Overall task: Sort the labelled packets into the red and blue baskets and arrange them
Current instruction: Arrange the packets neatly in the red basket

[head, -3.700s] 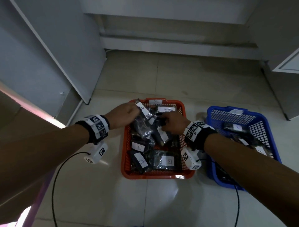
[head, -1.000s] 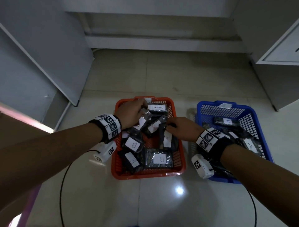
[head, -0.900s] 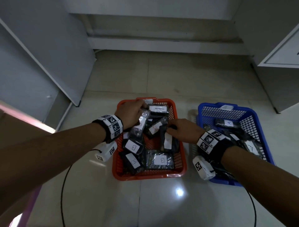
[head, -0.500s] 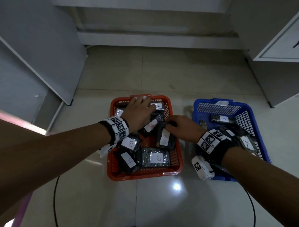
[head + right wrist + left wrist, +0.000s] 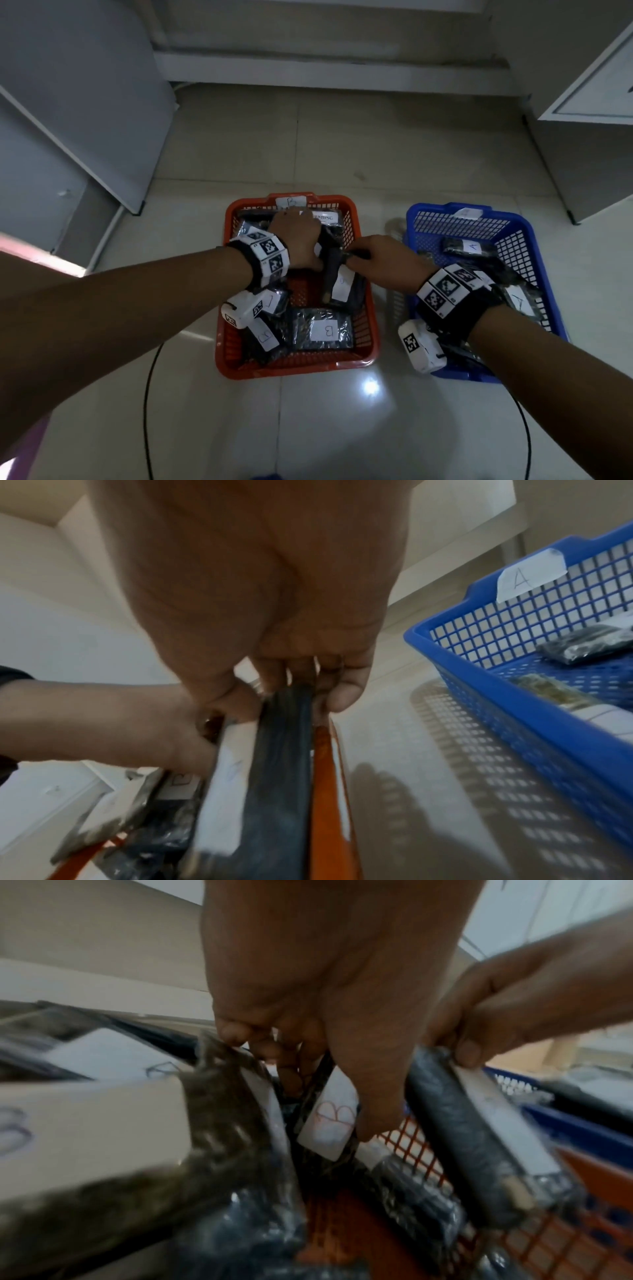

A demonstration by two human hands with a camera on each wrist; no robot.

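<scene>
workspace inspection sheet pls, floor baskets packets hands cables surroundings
surface: glossy tiled floor, bearing both baskets
job's things: red basket tagged B holds B packets; blue basket tagged A holds A packets
clutter: nothing seen
grippers: right hand pinches an upright packet at the red basket's right wall; left hand reaches among the back packets, grip unclear
cables: black cable trails from each wrist
surroundings: grey cabinets, wall step

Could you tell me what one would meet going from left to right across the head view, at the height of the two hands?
Left hand → upright B-labelled packet → right hand → blue basket.
</scene>
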